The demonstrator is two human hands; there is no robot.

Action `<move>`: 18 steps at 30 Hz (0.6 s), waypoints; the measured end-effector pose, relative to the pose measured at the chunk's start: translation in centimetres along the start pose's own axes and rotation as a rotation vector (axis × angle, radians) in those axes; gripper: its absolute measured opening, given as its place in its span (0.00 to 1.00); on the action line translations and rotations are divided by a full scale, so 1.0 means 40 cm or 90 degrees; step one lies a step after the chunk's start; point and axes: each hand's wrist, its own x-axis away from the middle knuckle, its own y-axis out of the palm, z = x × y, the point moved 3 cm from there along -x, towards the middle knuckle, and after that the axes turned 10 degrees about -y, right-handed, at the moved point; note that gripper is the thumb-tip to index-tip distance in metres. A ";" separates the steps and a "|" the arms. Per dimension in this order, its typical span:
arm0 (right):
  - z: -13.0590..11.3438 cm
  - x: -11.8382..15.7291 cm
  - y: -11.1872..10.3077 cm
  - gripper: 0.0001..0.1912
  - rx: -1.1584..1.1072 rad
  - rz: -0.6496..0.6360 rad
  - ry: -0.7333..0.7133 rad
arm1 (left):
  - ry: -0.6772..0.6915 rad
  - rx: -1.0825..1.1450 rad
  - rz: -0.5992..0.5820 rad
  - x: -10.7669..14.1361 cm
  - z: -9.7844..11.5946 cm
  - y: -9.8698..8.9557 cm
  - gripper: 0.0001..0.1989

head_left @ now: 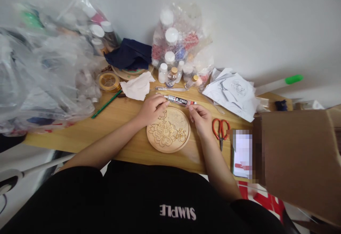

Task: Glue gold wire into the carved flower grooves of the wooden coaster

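Note:
A glue tube (181, 101) marked B-7000 lies crosswise between my hands, just beyond a round wooden board (167, 134). My left hand (153, 110) has its fingers closed at the tube's silvery left end. At the red and white right end, my right hand (200, 118) pinches with thumb and forefinger. The board carries a raised flower pattern with golden lines; its upper right part looks plainer, with only faint outlines. Red-handled scissors (221, 131) lie to the right of my right hand.
Small bottles (172, 77) and a clear bag of jars (183, 42) stand at the back. Drawn papers (231, 91), a phone (242, 152) and a cardboard box (298, 155) are to the right. Plastic bags (50, 77), a green pencil (106, 104) and a tissue (137, 86) are leftward.

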 end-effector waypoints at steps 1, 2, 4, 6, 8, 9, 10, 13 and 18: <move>-0.001 0.000 -0.001 0.21 -0.003 0.003 0.002 | -0.006 0.001 0.003 0.000 0.000 -0.001 0.13; -0.002 -0.001 -0.001 0.21 -0.007 0.005 0.005 | -0.012 0.001 0.005 0.000 0.001 -0.001 0.12; -0.005 -0.001 -0.001 0.22 -0.013 0.006 0.008 | -0.021 0.002 0.009 0.001 0.001 -0.002 0.09; -0.007 -0.001 -0.001 0.22 -0.018 0.004 0.011 | -0.025 0.004 0.011 0.003 0.001 -0.001 0.06; -0.006 -0.001 0.000 0.22 -0.020 0.001 0.012 | -0.024 0.007 0.013 0.005 0.000 0.000 0.05; -0.005 0.000 0.001 0.21 -0.021 -0.001 0.012 | -0.022 0.009 0.014 0.005 0.000 0.000 0.06; -0.004 0.000 0.001 0.21 -0.020 -0.003 0.012 | -0.020 0.011 0.014 0.006 -0.001 0.000 0.06; 0.000 0.001 0.001 0.19 -0.016 -0.007 0.006 | -0.009 0.015 0.011 0.007 -0.003 0.001 0.07; 0.004 0.000 0.000 0.18 -0.007 -0.011 -0.006 | 0.009 0.017 0.002 0.006 -0.003 0.001 0.05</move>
